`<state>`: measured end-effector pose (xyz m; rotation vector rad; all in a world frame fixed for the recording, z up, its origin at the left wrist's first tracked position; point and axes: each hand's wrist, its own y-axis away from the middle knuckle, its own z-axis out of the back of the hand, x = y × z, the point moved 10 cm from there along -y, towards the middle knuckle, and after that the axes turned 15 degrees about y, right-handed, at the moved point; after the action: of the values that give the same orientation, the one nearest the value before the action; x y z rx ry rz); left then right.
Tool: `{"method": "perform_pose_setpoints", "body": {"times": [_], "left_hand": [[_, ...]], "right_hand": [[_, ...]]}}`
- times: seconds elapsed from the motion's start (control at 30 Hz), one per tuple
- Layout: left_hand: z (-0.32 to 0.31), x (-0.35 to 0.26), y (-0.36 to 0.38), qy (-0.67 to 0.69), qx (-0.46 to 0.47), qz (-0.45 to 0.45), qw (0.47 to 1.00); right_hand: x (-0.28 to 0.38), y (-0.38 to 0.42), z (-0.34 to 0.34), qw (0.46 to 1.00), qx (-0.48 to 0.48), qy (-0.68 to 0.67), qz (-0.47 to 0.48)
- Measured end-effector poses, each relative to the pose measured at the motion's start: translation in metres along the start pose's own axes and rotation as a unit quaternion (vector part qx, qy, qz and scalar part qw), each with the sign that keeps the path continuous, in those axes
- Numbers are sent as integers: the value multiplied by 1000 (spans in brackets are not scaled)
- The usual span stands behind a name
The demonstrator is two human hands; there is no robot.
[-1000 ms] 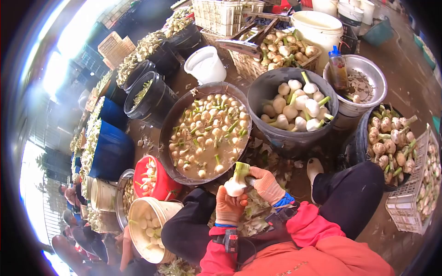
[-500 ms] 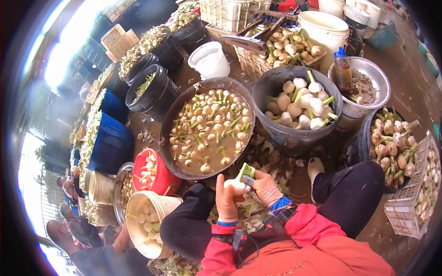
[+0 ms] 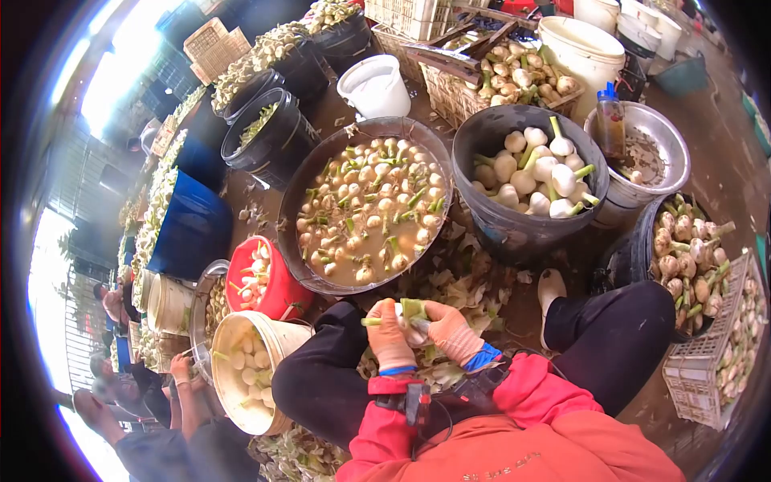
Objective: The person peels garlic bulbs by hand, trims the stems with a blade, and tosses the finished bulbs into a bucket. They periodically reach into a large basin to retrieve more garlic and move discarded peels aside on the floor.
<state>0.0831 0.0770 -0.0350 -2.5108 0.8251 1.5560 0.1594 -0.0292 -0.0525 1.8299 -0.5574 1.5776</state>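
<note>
My left hand (image 3: 391,341) is closed around a white garlic bulb (image 3: 416,336) with a thick green stem, held above my lap. The fingers cover much of the bulb. A piece of green stem (image 3: 371,321) pokes out to the left of this hand. My right hand (image 3: 453,332) grips a small knife (image 3: 420,324) whose short blade lies against the bulb; its handle is hidden in the fist. Beyond my hands stands a wide basin (image 3: 287,255) of muddy water with many floating garlic bulbs. Peeled white bulbs fill part of a black bucket (image 3: 514,229) to its right.
A red bucket (image 3: 277,293) and a cream bucket (image 3: 277,333) with bulbs stand at left. Unpeeled garlic fills a black tub (image 3: 630,257) and a crate (image 3: 697,386) at right. Peelings (image 3: 474,301) cover the floor. Co-workers (image 3: 169,442) sit at lower left.
The bulb has been tipped, and its stem, upright before, is now largely between my hands. Both hands have drawn closer together. A co-worker's arm has come up at left.
</note>
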Motion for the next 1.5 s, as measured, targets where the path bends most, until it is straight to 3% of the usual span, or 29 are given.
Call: {"method": "perform_pose_setpoints", "body": {"times": [0.03,0.1,0.17,0.23,0.3,0.33,0.37,0.43,0.47,0.5,0.57,0.63,0.67,0.7,0.83,0.87,0.9,0.97,1.0,1.07,1.1,1.13,1.17,1.2,1.33,1.4,1.43,1.5], "left_hand": [[12,4,-2,21,-58,36,997],[-2,-1,8,-12,-18,82,996],[5,15,8,10,21,138,990],[-1,27,18,36,54,194,979],[-6,32,38,88,13,271,958],[-3,38,35,104,18,266,958],[5,46,28,104,18,265,958],[36,46,10,47,-37,219,974],[47,39,10,13,-88,223,971],[59,40,7,40,-118,225,966],[58,36,5,112,-118,239,957],[48,34,6,105,-114,234,960],[45,35,7,99,-111,230,962],[44,39,8,100,-110,234,961],[38,55,6,87,-54,269,958],[32,53,5,78,-49,266,960],[27,49,6,70,-46,261,962],[22,50,5,63,-37,271,960],[23,52,6,63,-37,278,958],[28,59,8,66,-40,291,954],[35,63,9,60,-48,295,952],[39,66,9,54,-56,298,951],[37,68,8,57,-58,302,950],[34,68,10,51,-62,303,950],[17,74,8,50,-40,309,949],[10,78,5,47,-9,319,947],[11,76,7,33,-17,312,950],[10,75,3,-22,9,285,958]], "right_hand": [[5,-2,6,1000,0,1,-1],[-1,-6,33,996,-54,-31,-57],[-23,-16,60,984,-151,-90,-17],[-76,-32,105,972,-230,30,-41],[-79,-23,133,949,-278,109,-99],[-89,-20,146,920,-324,195,-106],[-81,-16,151,920,-323,195,-106],[-61,3,173,861,-355,303,-204],[-60,7,184,858,-401,262,-186],[-57,7,189,875,-443,165,-111],[-78,0,183,890,-420,-159,-81],[-96,-11,166,861,-380,-323,-97],[-74,-16,158,895,-331,-298,-25],[-66,-25,150,900,-296,-320,-15],[-53,-27,118,991,-116,-23,-54],[-41,-19,100,988,-57,146,-11],[-38,-10,75,950,8,310,29],[-94,13,17,867,261,415,-84],[-107,17,19,866,260,417,-91],[-112,4,74,916,-16,387,-109],[-127,4,117,922,-163,296,-187],[-139,5,153,919,-306,215,-127],[-138,10,183,889,-368,240,-127],[-147,12,199,882,-397,181,-178],[-151,-9,208,850,-343,327,-229],[-160,-36,192,851,-228,432,-194],[-166,-41,194,853,-220,432,-192],[-186,-46,194,886,-169,331,-278]]}}
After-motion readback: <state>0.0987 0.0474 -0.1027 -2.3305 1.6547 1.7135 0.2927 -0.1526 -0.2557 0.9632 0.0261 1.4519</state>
